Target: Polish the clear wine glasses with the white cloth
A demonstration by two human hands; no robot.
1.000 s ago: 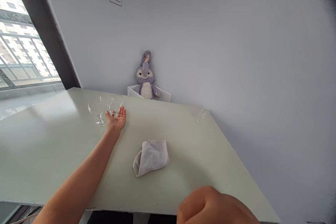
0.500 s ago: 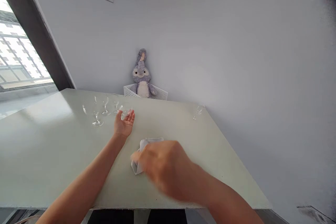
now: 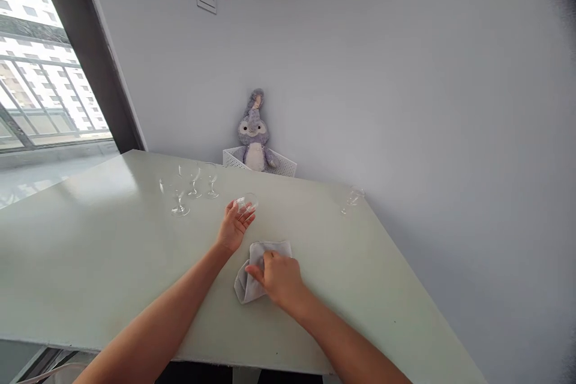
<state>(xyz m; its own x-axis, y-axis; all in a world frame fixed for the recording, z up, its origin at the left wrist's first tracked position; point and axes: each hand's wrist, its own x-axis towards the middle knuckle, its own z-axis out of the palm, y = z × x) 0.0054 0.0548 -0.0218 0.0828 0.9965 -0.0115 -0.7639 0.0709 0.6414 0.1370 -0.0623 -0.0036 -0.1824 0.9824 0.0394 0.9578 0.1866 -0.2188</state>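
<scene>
The left hand (image 3: 232, 233) grasps a glass (image 3: 250, 201) over the table (image 3: 351, 276), palm up, probably for support; the right hand's (image 3: 283, 279) fingers bend over the cloth (image 3: 257, 253), grip unclear

The clear glass (image 3: 247, 202) is tilted sideways above the surface (image 3: 355, 288), in the fingers of the left hand (image 3: 233, 231). The pale grey cloth (image 3: 259, 257) lies folded on the surface, one corner turned over, partly covered by the right hand (image 3: 282, 279).
</scene>
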